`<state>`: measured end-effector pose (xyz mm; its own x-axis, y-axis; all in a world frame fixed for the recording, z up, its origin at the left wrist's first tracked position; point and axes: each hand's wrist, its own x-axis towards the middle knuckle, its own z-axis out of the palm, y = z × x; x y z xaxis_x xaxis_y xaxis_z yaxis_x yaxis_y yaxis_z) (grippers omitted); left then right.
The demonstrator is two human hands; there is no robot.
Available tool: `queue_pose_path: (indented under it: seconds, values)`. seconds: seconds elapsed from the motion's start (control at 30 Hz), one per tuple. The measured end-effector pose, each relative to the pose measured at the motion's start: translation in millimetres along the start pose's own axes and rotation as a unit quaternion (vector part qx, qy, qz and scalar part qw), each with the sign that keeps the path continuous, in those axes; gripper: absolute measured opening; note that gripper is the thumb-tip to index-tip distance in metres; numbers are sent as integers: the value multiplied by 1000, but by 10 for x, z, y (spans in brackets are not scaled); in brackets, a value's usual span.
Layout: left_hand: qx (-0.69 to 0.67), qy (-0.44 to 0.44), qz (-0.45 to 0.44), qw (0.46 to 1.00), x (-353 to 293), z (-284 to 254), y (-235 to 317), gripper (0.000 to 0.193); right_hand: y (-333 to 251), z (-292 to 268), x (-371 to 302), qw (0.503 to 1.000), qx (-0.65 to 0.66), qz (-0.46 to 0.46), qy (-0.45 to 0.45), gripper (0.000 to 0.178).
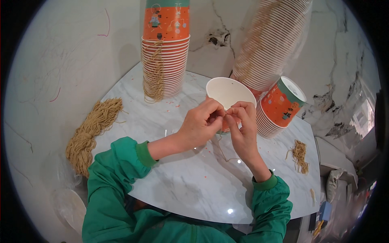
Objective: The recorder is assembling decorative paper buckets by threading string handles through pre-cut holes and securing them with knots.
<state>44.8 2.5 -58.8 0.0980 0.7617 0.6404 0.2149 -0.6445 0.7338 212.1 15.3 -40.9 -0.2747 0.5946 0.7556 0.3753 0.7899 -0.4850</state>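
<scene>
Head view showed your left hand (200, 121) and right hand (242, 121) pinching limp twine (223, 152) at the light, crushable paper cup's (229, 94) rim.

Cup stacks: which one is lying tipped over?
The short stack right of the hands, lying slanted with its green-rimmed bottom up; the stack with strings stands upright.

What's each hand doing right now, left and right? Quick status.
Left hand: closed, fingertips pinched at the rim of the white paper cup, apparently on a tan string.
Right hand: closed, pinching at the same spot on the rim.
</scene>
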Motion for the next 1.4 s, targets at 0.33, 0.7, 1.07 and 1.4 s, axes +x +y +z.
queue_pose_path:
  seconds: [0.33,0.7,1.07,1.4]
  values:
    - [161,7,252,954,99,-109,-128,21,55,-93,21,997,32,37,-60,5]
    - [113,-63,225,966,154,-180,-3,42,19,-338,131,971,86,121,-185,7]
    - [123,-69,272,952,150,-201,-6,16,15,-347,152,964,119,154,-184,8]
    - [82,-69,145,984,83,-124,-10,10,9,-287,79,963,168,172,-121,7]
